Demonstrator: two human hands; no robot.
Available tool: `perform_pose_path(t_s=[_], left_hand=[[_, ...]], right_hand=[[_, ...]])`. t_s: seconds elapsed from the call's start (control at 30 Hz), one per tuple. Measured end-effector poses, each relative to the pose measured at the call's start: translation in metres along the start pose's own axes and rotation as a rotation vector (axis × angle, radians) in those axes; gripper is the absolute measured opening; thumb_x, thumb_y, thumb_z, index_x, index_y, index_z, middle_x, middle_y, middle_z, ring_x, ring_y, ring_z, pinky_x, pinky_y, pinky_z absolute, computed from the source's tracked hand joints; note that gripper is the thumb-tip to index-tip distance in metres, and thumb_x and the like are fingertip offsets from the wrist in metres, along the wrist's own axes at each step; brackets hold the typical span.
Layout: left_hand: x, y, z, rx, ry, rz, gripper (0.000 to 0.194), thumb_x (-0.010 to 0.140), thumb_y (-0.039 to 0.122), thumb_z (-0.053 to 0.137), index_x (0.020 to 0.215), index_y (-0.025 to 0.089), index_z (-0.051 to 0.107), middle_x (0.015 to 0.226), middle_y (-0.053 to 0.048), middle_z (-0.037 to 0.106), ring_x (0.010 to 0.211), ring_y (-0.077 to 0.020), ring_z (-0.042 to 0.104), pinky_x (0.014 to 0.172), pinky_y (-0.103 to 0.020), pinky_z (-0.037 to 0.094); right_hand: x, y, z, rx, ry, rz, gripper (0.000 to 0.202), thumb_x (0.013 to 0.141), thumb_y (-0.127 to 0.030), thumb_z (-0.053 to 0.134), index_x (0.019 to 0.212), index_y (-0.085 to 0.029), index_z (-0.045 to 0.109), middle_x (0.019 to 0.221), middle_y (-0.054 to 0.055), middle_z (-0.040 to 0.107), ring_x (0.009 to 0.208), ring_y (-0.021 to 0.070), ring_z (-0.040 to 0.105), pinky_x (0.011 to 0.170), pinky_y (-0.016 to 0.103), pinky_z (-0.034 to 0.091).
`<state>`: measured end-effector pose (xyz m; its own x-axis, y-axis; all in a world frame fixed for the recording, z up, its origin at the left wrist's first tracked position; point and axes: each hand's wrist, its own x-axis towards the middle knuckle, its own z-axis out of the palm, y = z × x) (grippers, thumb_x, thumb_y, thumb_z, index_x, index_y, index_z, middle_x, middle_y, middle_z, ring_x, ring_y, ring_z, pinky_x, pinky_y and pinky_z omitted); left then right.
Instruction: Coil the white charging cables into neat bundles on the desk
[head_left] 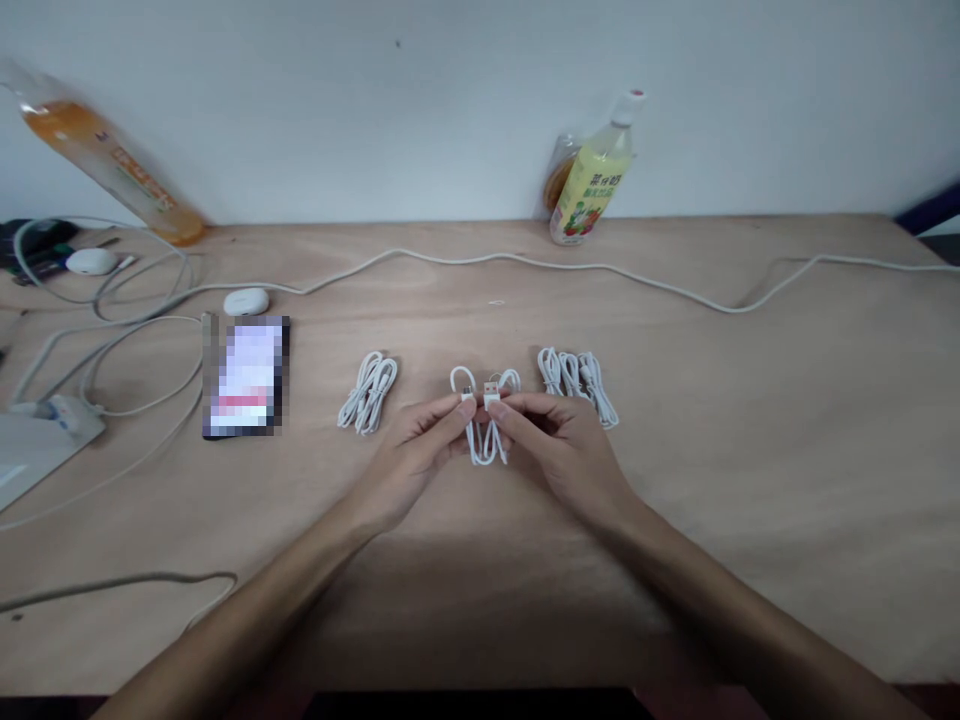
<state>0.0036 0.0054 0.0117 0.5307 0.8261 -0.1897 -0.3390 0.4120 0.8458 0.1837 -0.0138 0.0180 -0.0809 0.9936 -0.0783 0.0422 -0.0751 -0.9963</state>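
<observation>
Between my two hands is a white USB cable [485, 446], looped on itself, with its two plugs side by side and pointing away from me. My left hand [420, 445] pinches the left plug between thumb and fingers. The right plug, a USB connector with a metal end, is pinched in my right hand [562, 440]. A bundled white cable [368, 393] lies on the table left of my hands. Several more white cable bundles [570, 374] lie just beyond my right hand, partly hidden by it.
On the wooden table [750, 430], a phone [247, 378] and white earbud case [246, 302] lie left. A long white cord [465, 261] crosses the back. An orange bottle [120, 165] and yellow bottle [592, 190] lean by the wall. Tangled cords and a power strip [45, 450] occupy the far left.
</observation>
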Motion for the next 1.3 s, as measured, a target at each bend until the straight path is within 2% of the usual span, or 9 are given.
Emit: perform_pose_path(t_s=[0.3,0.6,0.77,1.1,1.3], left_hand=[[-0.0004,-0.0012,-0.0018,0.014,-0.016,0.013,0.032,0.106,0.043,0.071,0.12,0.019,0.086,0.113,-0.013,0.082,0.111,-0.0289,0.075,0.103,-0.045,0.058],[0.0004,-0.0006,-0.0018,0.018,-0.019,0.017,0.031,0.106,0.043,0.07,0.115,0.019,0.087,0.113,-0.013,0.082,0.111,-0.029,0.075,0.103,-0.046,0.058],[0.0,-0.0006,-0.0012,0.016,-0.01,0.012,0.033,0.104,0.044,0.072,0.12,0.019,0.086,0.113,-0.013,0.082,0.11,-0.0285,0.075,0.105,-0.047,0.057],[0.001,-0.002,-0.0028,0.016,-0.018,0.025,0.031,0.105,0.042,0.071,0.116,0.019,0.087,0.113,-0.012,0.082,0.109,-0.0278,0.075,0.103,-0.045,0.058],[0.001,-0.003,-0.0045,0.034,-0.021,0.028,0.031,0.106,0.042,0.07,0.122,0.02,0.086,0.114,-0.012,0.082,0.108,-0.0269,0.075,0.104,-0.045,0.057]], right_hand=[[0.0,-0.0004,0.0008,0.007,0.013,-0.003,0.034,0.095,-0.045,0.071,0.069,-0.023,0.075,0.068,0.001,0.066,0.068,0.0169,0.056,0.066,0.032,0.044],[0.0003,-0.0007,0.0012,0.016,0.006,-0.013,0.032,0.096,-0.042,0.07,0.07,-0.024,0.077,0.066,0.0,0.066,0.066,0.0165,0.056,0.065,0.032,0.044],[0.0005,-0.0008,0.0009,-0.002,0.002,-0.025,0.034,0.096,-0.042,0.07,0.067,-0.023,0.073,0.066,0.0,0.065,0.065,0.0151,0.055,0.064,0.031,0.044],[0.0009,0.0002,0.0008,-0.025,0.006,-0.028,0.035,0.095,-0.043,0.069,0.067,-0.023,0.072,0.065,-0.001,0.065,0.064,0.0149,0.055,0.064,0.03,0.045],[0.0008,-0.0011,0.001,-0.002,0.0,-0.039,0.033,0.096,-0.04,0.069,0.067,-0.023,0.073,0.065,-0.001,0.065,0.063,0.014,0.054,0.063,0.029,0.044]])
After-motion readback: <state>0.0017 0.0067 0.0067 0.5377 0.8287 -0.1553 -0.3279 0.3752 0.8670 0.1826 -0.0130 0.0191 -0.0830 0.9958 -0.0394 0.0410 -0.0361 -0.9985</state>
